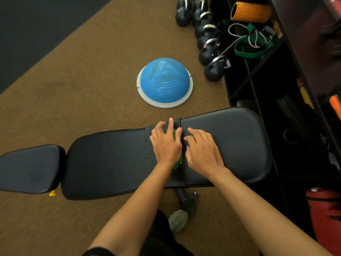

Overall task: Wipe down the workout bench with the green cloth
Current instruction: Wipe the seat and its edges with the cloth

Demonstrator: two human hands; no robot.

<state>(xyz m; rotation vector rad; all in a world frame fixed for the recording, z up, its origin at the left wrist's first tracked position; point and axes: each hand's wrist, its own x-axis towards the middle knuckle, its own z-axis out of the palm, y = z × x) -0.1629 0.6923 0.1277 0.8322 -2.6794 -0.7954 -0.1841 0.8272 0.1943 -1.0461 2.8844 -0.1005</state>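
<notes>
The black padded workout bench (110,159) lies across the view, with a small seat pad at the left and a wide pad at the right. My left hand (166,143) presses flat on the green cloth (178,164) near the seam between two pads. Most of the cloth is hidden under the palm; green shows between the fingers and below the wrist. My right hand (203,150) rests flat on the right pad beside it, fingers apart, holding nothing.
A blue half-ball balance trainer (164,83) sits on the brown floor beyond the bench. Several dark kettlebells (208,45) line a black storage rack (276,89) at the right, holding an orange foam roller (250,12) and bands. My shoe (178,219) stands by the bench leg.
</notes>
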